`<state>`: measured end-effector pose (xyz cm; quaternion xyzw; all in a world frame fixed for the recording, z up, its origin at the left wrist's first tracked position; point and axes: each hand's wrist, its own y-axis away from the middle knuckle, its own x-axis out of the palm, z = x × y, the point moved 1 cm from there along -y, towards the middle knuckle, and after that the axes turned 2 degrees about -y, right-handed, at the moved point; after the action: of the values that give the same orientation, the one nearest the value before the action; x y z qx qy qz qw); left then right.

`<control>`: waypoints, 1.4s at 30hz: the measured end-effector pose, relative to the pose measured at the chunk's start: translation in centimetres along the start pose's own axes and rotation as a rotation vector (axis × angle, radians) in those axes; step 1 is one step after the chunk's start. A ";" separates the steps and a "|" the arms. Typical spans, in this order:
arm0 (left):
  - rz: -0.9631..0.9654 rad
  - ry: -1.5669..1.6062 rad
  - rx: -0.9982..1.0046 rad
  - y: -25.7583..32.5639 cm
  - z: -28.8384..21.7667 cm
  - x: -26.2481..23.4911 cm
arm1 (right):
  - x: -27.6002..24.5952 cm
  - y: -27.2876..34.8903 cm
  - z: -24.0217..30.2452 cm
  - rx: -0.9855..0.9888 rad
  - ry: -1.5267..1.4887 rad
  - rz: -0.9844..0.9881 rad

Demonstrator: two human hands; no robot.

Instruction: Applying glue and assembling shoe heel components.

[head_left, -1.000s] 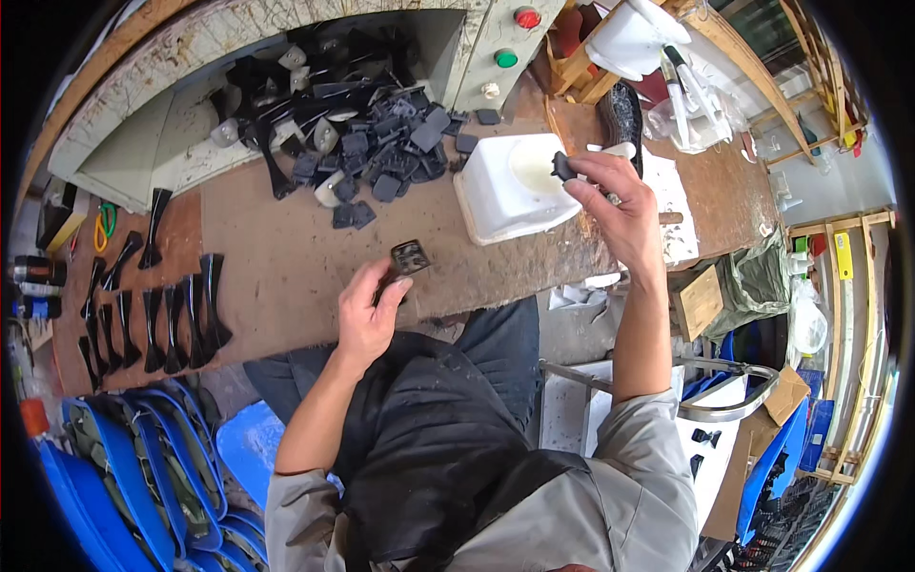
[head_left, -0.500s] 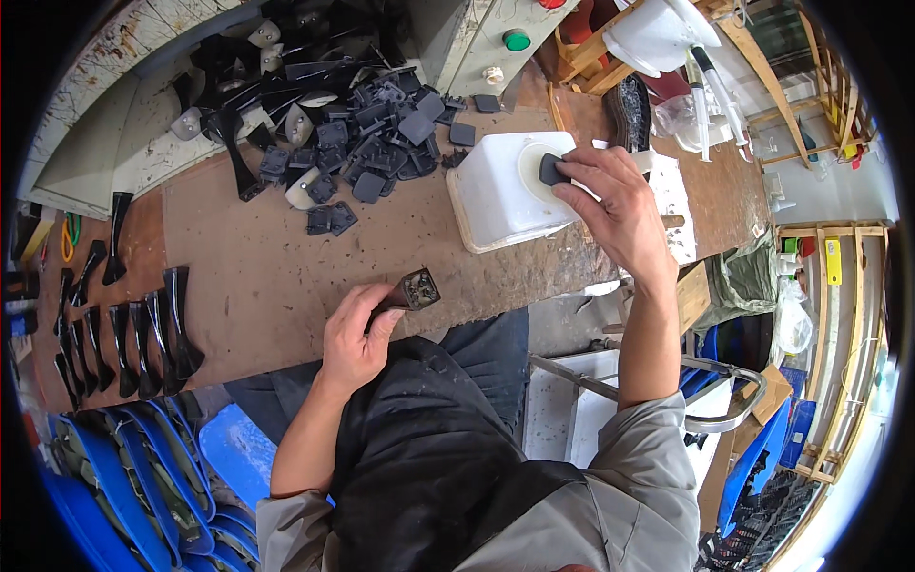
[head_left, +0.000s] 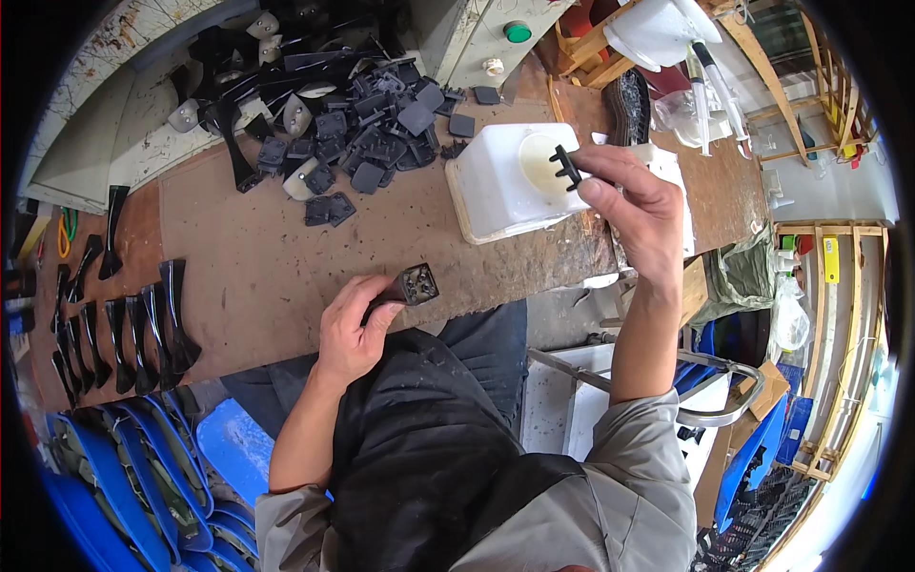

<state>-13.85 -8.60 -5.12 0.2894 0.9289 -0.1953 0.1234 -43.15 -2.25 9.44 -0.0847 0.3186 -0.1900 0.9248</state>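
Note:
My left hand (head_left: 355, 334) is closed around a black furniture leg (head_left: 417, 286) near the table's front edge. The leg's square hollow end faces up and shows rough, pale matter inside. Between the thumb and fingers of my right hand (head_left: 637, 205) is a black plastic end cap (head_left: 568, 169), turned on edge so that its ribs point left. That cap is beside the round opening of a white plastic container (head_left: 500, 181), which has a yellowish coating around the opening. A heap of similar black caps (head_left: 372, 133) lies farther back on the table.
Finished-looking black legs (head_left: 157, 329) stand in a row at the table's left. More legs (head_left: 229, 143) are piled at the back left. A metal housing with a green button (head_left: 518, 32) rises behind the heap. Blue chair-like shells (head_left: 124, 477) are stacked below left.
My right hand has turned the end cap from flat to edge-on, showing its ribs, and has shifted slightly right. My left hand keeps the leg in nearly the same spot.

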 end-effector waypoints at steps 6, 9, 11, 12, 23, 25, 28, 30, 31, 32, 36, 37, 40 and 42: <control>0.030 -0.041 0.003 -0.7 -0.5 -0.1 | 2.5 2.3 2.8 -0.047 -0.440 0.246; 0.021 -0.043 0.025 -0.7 -0.1 0.1 | 4.8 3.2 2.8 -0.125 -0.401 0.286; 0.000 0.047 0.050 -0.6 0.3 0.5 | 6.1 3.5 2.4 -0.241 -0.255 0.298; -0.002 0.035 0.036 -0.6 0.5 0.5 | 6.8 3.7 2.3 -0.239 -0.272 0.306; 0.020 0.042 0.071 -0.3 0.6 0.1 | 9.3 3.6 1.9 -0.422 0.057 0.304; 0.020 0.046 0.066 -0.3 0.7 0.1 | 9.4 3.5 1.9 -0.431 0.068 0.310; 0.014 0.047 0.071 -0.3 0.9 0.2 | 9.5 3.5 1.7 -0.446 0.083 0.319; 0.009 0.042 0.083 -0.4 0.9 0.2 | 9.6 3.7 1.3 -0.413 0.046 0.315; 0.004 0.046 0.078 -0.5 0.8 0.3 | 9.8 4.0 1.1 -0.416 0.048 0.312; 0.000 0.048 0.074 -0.5 0.7 0.3 | 10.0 4.3 1.0 -0.385 0.018 0.289; -0.008 0.019 0.078 -0.5 0.2 0.0 | 10.7 4.8 0.9 -0.371 -0.017 0.243; -0.015 0.019 0.076 -0.4 0.2 0.1 | 10.8 5.0 0.9 -0.384 -0.022 0.226; -0.030 0.008 0.095 -0.6 -0.3 0.2 | 10.9 5.4 0.6 -0.420 0.005 0.175; -0.036 -0.005 0.119 -0.6 -2.1 0.0 | 10.7 5.6 0.3 -0.462 0.035 0.190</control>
<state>-14.43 -8.12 -3.12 0.2787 0.9204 -0.2532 0.1049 -33.54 -1.47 2.18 -0.2603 0.3763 -0.0256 0.8888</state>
